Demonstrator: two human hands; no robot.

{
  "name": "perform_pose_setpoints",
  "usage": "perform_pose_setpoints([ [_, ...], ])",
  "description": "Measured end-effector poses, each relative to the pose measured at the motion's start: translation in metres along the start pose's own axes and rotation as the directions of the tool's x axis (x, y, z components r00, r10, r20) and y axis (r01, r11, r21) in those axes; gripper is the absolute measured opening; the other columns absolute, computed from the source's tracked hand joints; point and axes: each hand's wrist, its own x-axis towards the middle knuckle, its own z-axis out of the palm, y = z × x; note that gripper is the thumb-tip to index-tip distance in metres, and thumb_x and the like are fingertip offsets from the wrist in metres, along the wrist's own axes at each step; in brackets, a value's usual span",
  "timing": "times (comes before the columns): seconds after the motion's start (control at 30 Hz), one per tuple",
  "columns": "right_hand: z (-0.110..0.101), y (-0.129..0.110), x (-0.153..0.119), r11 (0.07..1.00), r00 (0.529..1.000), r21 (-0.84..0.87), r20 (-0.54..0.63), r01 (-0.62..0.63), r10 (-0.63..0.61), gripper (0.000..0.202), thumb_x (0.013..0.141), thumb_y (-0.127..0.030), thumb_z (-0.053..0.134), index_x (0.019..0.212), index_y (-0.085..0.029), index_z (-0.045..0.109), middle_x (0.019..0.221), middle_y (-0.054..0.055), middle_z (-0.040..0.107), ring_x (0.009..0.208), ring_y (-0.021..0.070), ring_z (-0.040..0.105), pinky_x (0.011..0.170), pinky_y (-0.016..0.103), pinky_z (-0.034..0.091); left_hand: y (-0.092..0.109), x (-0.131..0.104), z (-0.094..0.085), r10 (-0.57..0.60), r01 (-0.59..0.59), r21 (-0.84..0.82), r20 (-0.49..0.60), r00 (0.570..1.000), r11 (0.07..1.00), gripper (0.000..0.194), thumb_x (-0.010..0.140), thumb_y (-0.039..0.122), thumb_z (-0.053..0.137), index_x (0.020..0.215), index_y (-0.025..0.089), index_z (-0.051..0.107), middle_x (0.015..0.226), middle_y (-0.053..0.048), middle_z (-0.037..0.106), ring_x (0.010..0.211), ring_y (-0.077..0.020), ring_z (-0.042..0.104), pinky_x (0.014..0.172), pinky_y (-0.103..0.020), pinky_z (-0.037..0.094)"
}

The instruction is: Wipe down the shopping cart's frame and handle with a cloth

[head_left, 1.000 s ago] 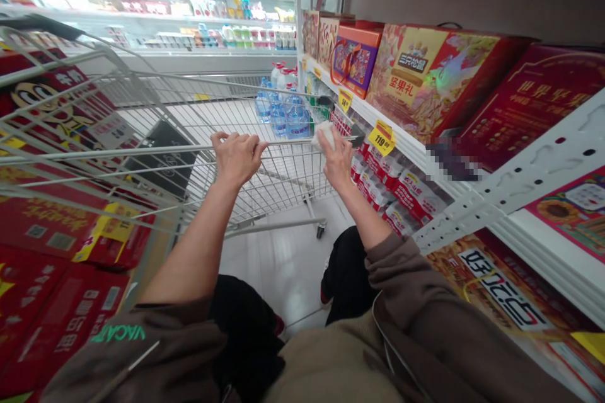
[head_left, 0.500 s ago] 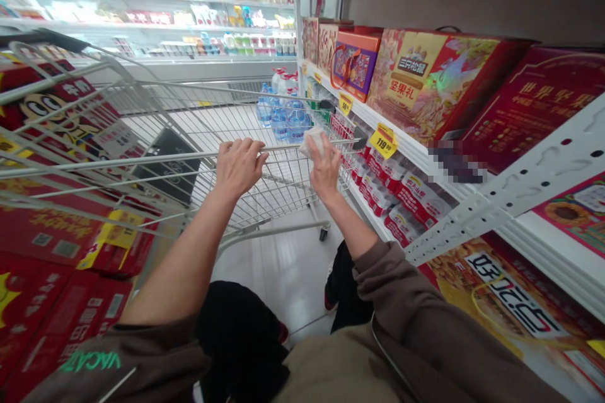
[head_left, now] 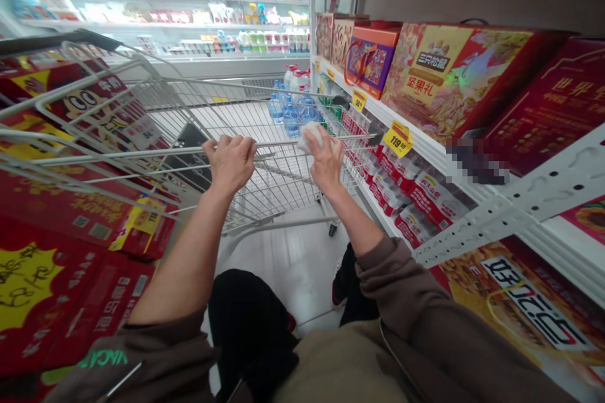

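A metal wire shopping cart [head_left: 265, 204] stands turned sideways in front of me, its dark handle [head_left: 57, 43] at the upper left. Fingers curled over the cart's near top rail, my left hand [head_left: 230, 164] grips it left of centre. My right hand [head_left: 327, 160] is closed around a crumpled white cloth or tissue [head_left: 309, 137], pressed near the same rail farther right. Whether the cloth touches the rail is hard to make out behind the fingers. Through the wires I see pale floor and no goods in the basket.
Red gift boxes [head_left: 456, 79] and bottled drinks [head_left: 420, 204] fill the white shelf at right. Red cartons [head_left: 70, 289] are stacked at left. Packs of blue water bottles [head_left: 293, 110] stand on the floor beyond the cart, before a lit refrigerated display [head_left: 165, 19].
My left hand has slid a little left along the rail. The shelves and cartons appear shifted right as my view turns slightly left. The cloth remains in my right hand.
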Motion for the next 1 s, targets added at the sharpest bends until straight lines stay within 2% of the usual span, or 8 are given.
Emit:
perform_pose_setpoints([
  [0.17,-0.011,0.043,0.016,0.941,0.939,-0.055,-0.112,-0.333,0.325,0.081,0.085,-0.001,0.045,0.157,-0.037,0.046,0.166,0.005,0.040,0.129,0.0372,0.044,0.097,0.060,0.051,0.001,-0.003,-0.003,0.056,-0.058,0.055,0.023,0.998,0.997,0.028,0.104,0.034,0.036,0.103,0.027,0.063,0.104,-0.010,0.070,0.106,-0.0343,0.053,0.095,-0.055,0.029],
  [0.4,-0.001,-0.055,-0.006,0.995,0.997,-0.075,0.041,0.068,-0.065,0.083,0.092,-0.007,0.046,0.165,-0.041,0.027,0.175,0.001,0.025,0.142,0.0354,0.041,0.103,0.056,0.049,0.009,-0.005,-0.006,0.090,-0.090,-0.019,0.037,0.995,0.996,0.034,0.105,0.031,0.035,0.123,0.029,0.064,0.115,-0.010,0.068,0.113,-0.0332,0.053,0.102,-0.056,0.034],
  [0.5,-0.009,-0.037,-0.003,0.992,0.998,-0.119,0.044,0.049,-0.044,0.083,0.091,-0.004,0.045,0.164,-0.041,0.032,0.175,-0.001,0.028,0.139,0.0335,0.043,0.103,0.053,0.049,-0.021,-0.018,-0.022,0.133,-0.133,0.001,0.040,0.990,0.991,0.041,0.104,0.031,0.037,0.140,0.029,0.057,0.127,-0.011,0.066,0.117,-0.0326,0.054,0.103,-0.053,0.037],
  [0.63,-0.013,0.001,0.009,0.966,0.981,-0.171,-0.049,-0.192,0.187,0.083,0.088,0.000,0.047,0.161,-0.038,0.039,0.172,0.003,0.034,0.132,0.0345,0.046,0.098,0.055,0.051,-0.065,-0.039,-0.044,-0.008,0.016,0.105,-0.067,0.998,0.994,0.040,0.102,0.029,0.038,0.134,0.026,0.061,0.120,-0.011,0.067,0.120,-0.0332,0.053,0.111,-0.054,0.035],
  [0.73,-0.007,-0.028,0.006,0.975,0.985,-0.137,-0.039,-0.174,0.170,0.082,0.088,-0.001,0.046,0.162,-0.036,0.039,0.172,0.007,0.033,0.133,0.0366,0.045,0.097,0.059,0.051,-0.071,-0.043,-0.044,-0.045,0.053,0.100,-0.075,0.996,0.994,0.039,0.095,0.022,0.045,0.130,0.023,0.063,0.121,-0.011,0.065,0.124,-0.0341,0.051,0.116,-0.055,0.032],
  [0.87,0.002,-0.095,-0.010,0.992,0.992,-0.020,0.018,0.128,-0.128,0.084,0.090,-0.004,0.049,0.165,-0.037,0.030,0.173,0.008,0.030,0.137,0.0387,0.043,0.098,0.062,0.050,-0.058,-0.040,-0.034,-0.065,0.072,0.060,-0.105,0.992,0.996,0.043,0.088,0.017,0.048,0.128,0.022,0.062,0.124,-0.013,0.063,0.126,-0.0340,0.052,0.123,-0.058,0.025],
  [0.93,0.001,-0.100,-0.011,0.978,0.978,-0.022,0.035,0.205,-0.204,0.085,0.090,-0.004,0.050,0.165,-0.039,0.031,0.173,0.006,0.031,0.137,0.0373,0.042,0.099,0.060,0.050,-0.058,-0.042,-0.037,-0.014,0.019,0.057,-0.090,0.996,0.998,0.047,0.088,0.017,0.049,0.133,0.024,0.060,0.126,-0.012,0.063,0.127,-0.0331,0.052,0.124,-0.058,0.025],
  [1.0,-0.004,-0.081,-0.006,0.986,0.988,-0.070,0.043,0.151,-0.148,0.085,0.088,-0.001,0.050,0.162,-0.040,0.036,0.173,0.003,0.031,0.135,0.0353,0.043,0.100,0.057,0.050,-0.064,-0.048,-0.046,0.044,-0.041,0.047,-0.065,0.997,0.998,0.049,0.089,0.018,0.048,0.137,0.026,0.058,0.128,-0.010,0.063,0.129,-0.0314,0.051,0.126,-0.056,0.024],
])
